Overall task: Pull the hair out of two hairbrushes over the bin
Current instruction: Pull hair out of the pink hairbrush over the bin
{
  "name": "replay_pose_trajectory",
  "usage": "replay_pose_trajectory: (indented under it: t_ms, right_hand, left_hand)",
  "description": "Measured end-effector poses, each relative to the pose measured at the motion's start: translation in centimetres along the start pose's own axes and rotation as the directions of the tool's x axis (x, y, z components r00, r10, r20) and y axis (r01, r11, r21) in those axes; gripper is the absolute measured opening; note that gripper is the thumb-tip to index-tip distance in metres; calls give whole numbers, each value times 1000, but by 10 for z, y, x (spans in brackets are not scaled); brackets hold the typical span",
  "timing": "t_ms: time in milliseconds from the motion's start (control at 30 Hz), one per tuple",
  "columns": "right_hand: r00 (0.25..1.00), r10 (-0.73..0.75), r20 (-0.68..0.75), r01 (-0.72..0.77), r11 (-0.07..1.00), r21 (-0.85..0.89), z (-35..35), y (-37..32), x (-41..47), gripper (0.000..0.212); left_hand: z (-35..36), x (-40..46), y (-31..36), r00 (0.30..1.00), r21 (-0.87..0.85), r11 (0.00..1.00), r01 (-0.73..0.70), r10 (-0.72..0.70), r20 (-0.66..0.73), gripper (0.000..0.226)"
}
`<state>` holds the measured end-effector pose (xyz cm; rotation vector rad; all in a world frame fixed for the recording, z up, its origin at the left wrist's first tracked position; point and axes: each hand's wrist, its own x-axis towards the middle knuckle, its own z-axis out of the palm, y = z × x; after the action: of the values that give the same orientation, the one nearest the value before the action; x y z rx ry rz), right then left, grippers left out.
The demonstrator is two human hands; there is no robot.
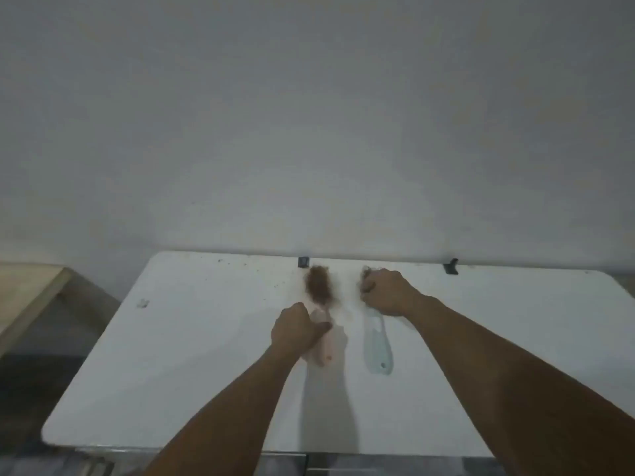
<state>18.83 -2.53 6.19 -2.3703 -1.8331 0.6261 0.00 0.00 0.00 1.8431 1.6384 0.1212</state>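
We find both brushes lying lengthwise at centre frame, handles toward us; left hand grips the pink plastic hairbrush by its handle; right hand clasps the pale-blue plastic hairbrush at its head.

Two hairbrushes lie side by side on the table, heads toward the wall: the left brush under the left hand, the right brush under the right hand. A wooden surface stands left of the table, and two clips sit on its far edge.
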Motion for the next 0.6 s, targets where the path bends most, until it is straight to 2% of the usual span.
replay_pose_trajectory:
  t_ms: [100, 200, 333, 400, 467, 533, 600]
  right_hand:
    - [996, 56, 68, -59, 997, 47, 11, -8, 10, 33]
    - [992, 99, 82, -115, 972, 207, 22, -15, 20, 34]
    - [972, 181, 147, -226, 889, 399, 32, -23, 34, 45]
    - [965, 196, 173, -257, 839, 479, 36, -28, 40, 50]
    - [962, 196, 192, -271, 791, 548, 38, -32, 45, 52]
    - [952, 223, 208, -304, 722, 621, 40, -35, 49, 43]
    - [930, 276, 244, -365, 606, 706, 40, -36, 51, 37]
  left_hand:
    - [11, -1, 2, 999, -61, 997, 37, -38, -17, 52]
    - [20, -1, 4, 995, -105, 992, 64, -71, -64, 52]
    - [27, 3, 6, 991, -136, 990, 37, -53, -119, 19]
    - [27, 5, 5, 994, -143, 989, 37, -51, -92, 13]
    - [22, 9, 4, 998, -163, 986, 41, -47, -33, 22]
    - [17, 17, 1, 998, -242, 969, 46, -33, 56, 34]
    - [12, 23, -3, 989, -326, 944, 58, -10, 147, 30]
